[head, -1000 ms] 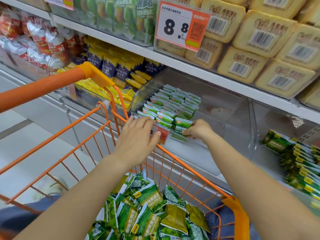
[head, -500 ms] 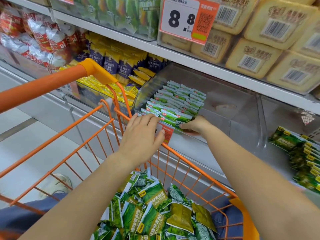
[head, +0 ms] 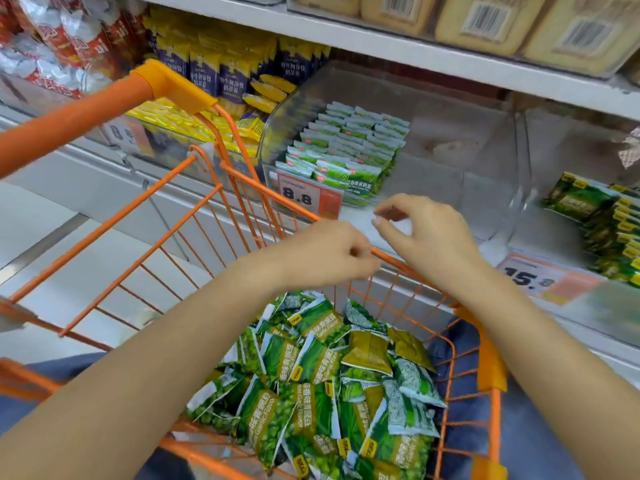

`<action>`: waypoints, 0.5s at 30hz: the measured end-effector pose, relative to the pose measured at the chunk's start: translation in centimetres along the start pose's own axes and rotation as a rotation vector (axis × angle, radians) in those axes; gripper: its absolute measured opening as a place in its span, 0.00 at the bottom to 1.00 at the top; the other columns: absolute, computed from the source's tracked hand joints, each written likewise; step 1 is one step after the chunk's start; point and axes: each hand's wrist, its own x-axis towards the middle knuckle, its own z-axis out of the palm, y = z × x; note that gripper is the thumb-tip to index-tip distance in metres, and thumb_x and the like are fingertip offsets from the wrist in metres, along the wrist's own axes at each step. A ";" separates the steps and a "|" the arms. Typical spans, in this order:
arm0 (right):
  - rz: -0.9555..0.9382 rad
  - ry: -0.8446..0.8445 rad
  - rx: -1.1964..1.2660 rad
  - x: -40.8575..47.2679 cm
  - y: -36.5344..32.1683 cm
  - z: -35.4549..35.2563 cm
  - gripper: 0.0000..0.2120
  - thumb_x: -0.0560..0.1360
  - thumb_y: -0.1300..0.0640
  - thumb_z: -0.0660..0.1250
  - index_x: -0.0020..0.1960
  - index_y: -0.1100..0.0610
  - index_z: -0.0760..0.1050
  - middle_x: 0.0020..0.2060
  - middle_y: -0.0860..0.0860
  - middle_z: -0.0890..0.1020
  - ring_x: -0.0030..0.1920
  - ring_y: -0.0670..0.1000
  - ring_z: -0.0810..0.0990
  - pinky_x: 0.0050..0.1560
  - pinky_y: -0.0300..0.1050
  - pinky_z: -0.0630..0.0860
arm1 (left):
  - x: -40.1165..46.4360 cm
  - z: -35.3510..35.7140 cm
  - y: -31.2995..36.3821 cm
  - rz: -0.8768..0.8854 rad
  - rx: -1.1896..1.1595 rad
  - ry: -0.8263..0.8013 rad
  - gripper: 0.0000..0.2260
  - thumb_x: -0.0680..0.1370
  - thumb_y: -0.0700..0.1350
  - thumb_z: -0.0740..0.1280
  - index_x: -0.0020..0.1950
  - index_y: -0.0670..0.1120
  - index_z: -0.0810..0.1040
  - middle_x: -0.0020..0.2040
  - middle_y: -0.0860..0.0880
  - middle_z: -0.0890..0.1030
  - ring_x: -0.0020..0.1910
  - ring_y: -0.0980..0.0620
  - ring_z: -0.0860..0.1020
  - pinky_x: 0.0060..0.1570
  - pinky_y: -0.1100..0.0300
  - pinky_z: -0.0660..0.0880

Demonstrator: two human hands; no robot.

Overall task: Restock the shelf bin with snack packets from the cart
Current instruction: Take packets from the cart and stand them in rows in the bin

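Note:
The clear shelf bin (head: 460,147) holds neat rows of green snack packets (head: 349,147) in its left part; its right part is bare. Below, the orange cart (head: 145,233) carries a loose heap of green garlic-flavour pea packets (head: 322,379). My left hand (head: 325,254) hovers over the cart's far rim with its fingers curled and nothing in them. My right hand (head: 429,233) is just right of it, in front of the bin's front edge, fingers loosely bent, thumb and forefinger apart, empty.
An 8.8 price tag (head: 308,197) hangs on the bin front. Yellow and blue packets (head: 221,77) fill the bin to the left, darker green packets (head: 602,216) the one to the right. Boxed cakes (head: 485,22) sit on the shelf above.
Both hands have pulled back from the bin's front rows to above the cart rim. The right hand let go of the packet it was setting down. The view has tilted down.

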 end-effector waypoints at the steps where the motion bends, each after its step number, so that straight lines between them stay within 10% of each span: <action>1: -0.025 -0.012 0.028 -0.8 0.0 0.4 0.10 0.78 0.49 0.64 0.54 0.51 0.79 0.48 0.47 0.83 0.51 0.49 0.80 0.51 0.49 0.75 | 0.1 1.6 -0.1 -0.014 0.037 -0.202 0.11 0.78 0.51 0.65 0.45 0.44 0.82 0.40 0.48 0.82 0.40 0.50 0.79 0.42 0.55 0.74; 4: -0.118 -0.078 0.104 -2.2 0.0 1.2 0.11 0.78 0.49 0.62 0.54 0.52 0.79 0.46 0.48 0.82 0.46 0.50 0.80 0.47 0.52 0.77 | -0.1 6.5 -1.3 -0.016 0.230 -0.529 0.22 0.76 0.55 0.68 0.66 0.46 0.74 0.56 0.47 0.80 0.53 0.48 0.78 0.51 0.54 0.76; 7: -0.115 -0.204 0.076 -2.4 -0.1 1.2 0.13 0.79 0.46 0.61 0.58 0.51 0.77 0.44 0.48 0.81 0.43 0.51 0.79 0.44 0.49 0.74 | -0.3 9.1 -2.1 0.045 0.439 -0.509 0.32 0.75 0.58 0.69 0.74 0.46 0.63 0.64 0.45 0.72 0.59 0.44 0.75 0.49 0.53 0.74; 15: -0.083 -0.171 0.117 -2.5 0.5 1.2 0.13 0.79 0.44 0.59 0.53 0.49 0.79 0.37 0.43 0.78 0.38 0.47 0.74 0.41 0.45 0.71 | 0.2 8.2 -0.8 0.165 0.581 -0.352 0.12 0.79 0.48 0.59 0.57 0.44 0.77 0.45 0.44 0.80 0.39 0.46 0.75 0.36 0.57 0.70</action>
